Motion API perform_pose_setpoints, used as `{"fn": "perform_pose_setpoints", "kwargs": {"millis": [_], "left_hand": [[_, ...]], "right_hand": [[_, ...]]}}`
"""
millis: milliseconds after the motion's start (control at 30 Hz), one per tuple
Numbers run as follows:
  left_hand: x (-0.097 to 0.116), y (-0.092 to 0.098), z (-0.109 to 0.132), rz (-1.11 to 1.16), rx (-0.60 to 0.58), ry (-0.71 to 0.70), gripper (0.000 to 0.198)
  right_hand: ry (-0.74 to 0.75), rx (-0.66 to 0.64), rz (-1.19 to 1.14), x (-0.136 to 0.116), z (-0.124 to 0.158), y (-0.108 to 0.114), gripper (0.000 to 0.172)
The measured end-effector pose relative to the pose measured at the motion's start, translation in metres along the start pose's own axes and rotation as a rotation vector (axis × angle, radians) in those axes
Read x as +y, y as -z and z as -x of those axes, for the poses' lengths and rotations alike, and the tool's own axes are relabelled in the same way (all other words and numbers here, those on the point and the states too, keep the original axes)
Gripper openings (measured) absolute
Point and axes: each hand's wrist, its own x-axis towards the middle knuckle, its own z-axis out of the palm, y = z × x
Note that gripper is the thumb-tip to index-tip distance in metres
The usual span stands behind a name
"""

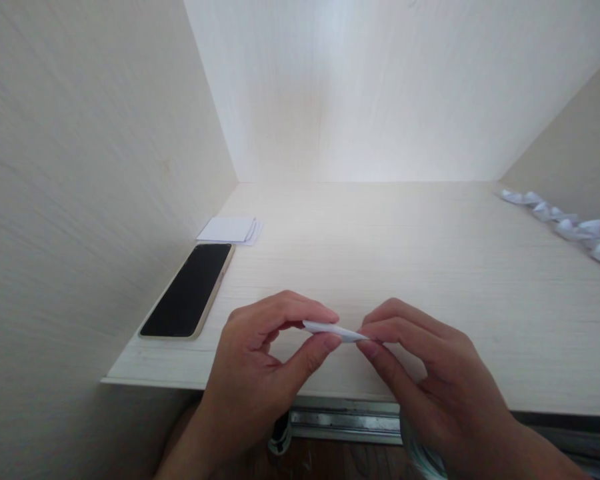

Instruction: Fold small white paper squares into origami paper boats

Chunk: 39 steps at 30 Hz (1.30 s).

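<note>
A small piece of folded white paper [349,333] is held between my two hands, just above the front part of the tabletop. My left hand [267,360] pinches its left end between thumb and fingers. At the right end, the thumb and fingertips of my right hand [437,373] are closed on the paper's narrow tip. The paper is seen nearly edge-on, so its full shape is hard to make out.
A phone [187,293] with a dark screen lies at the left, in front of a stack of white paper sheets [227,229]. Several folded white paper pieces [577,229] line the right wall. Walls enclose the tabletop [380,253] at left, back and right.
</note>
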Motion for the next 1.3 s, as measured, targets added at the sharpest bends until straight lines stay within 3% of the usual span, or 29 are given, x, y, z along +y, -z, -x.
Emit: {"fn": "perform_pose_setpoints", "kwargs": {"millis": [233,600,867,1133,1300], "left_hand": [[0.000,0.002,-0.004,0.097,-0.051,0.048,0.005],[0.002,0.004,-0.006,0.080,-0.176,0.022,0.004],[0.003,0.002,-0.007,0.000,-0.177,0.011,0.007],[0.004,0.003,-0.008,-0.058,-0.161,0.112,0.005],[-0.001,0.004,-0.006,0.103,-0.144,0.244,0.008]], "right_hand": [[0.120,0.060,0.101,-0.005,0.002,0.002,0.015],[0.096,0.011,0.045,-0.013,0.003,0.002,0.015],[0.113,0.020,0.074,-0.012,0.005,-0.004,0.013],[0.037,-0.047,0.093,-0.011,0.002,-0.004,0.017],[-0.210,-0.055,-0.076,-0.015,-0.003,-0.002,0.026]]}}
